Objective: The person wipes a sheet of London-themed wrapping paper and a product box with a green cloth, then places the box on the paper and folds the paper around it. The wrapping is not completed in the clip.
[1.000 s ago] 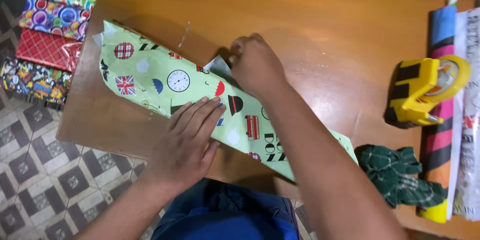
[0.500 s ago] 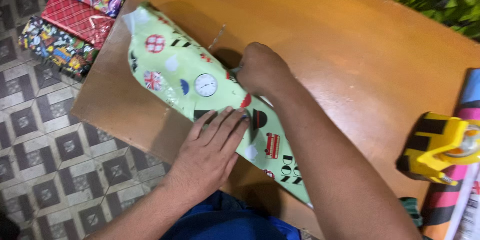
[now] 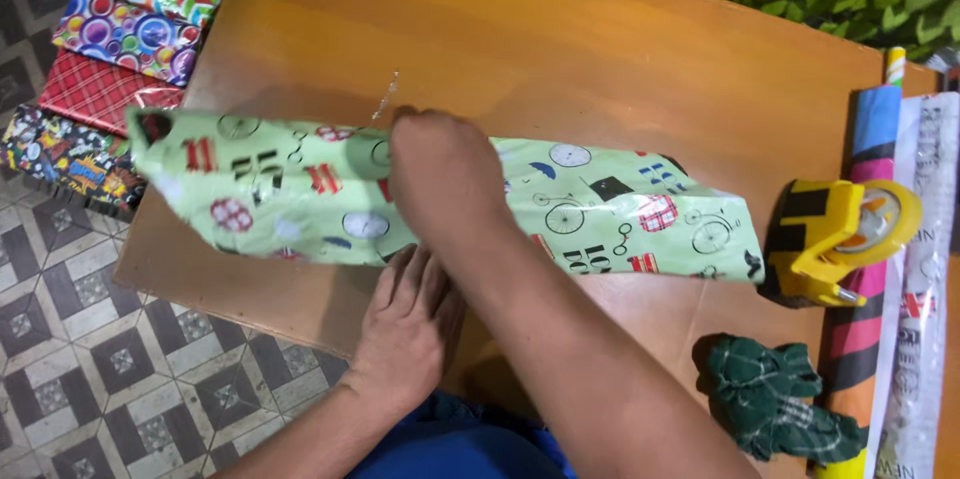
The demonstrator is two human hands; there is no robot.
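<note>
Right hand point(image 3: 445, 174), centre of frame: pressed palm-down on the top of the green patterned wrapped parcel point(image 3: 610, 214), fingers curled over its far edge; whether they pinch paper cannot be told. Left hand point(image 3: 410, 314), just below it: laid flat with fingers together, fingertips against the parcel's near edge, gripping nothing.

The parcel lies lengthwise across the middle of the wooden table point(image 3: 600, 39), its left end overhanging toward the table's left edge, its right end folded shut.

Right of the parcel, close by: a yellow tape dispenser point(image 3: 845, 239). Below that, a green checked cloth point(image 3: 775, 399). Along the right edge: rolls of wrapping paper point(image 3: 865, 339). Upper left, on the tiled floor point(image 3: 90, 369): a row of wrapped packages point(image 3: 115, 49).
</note>
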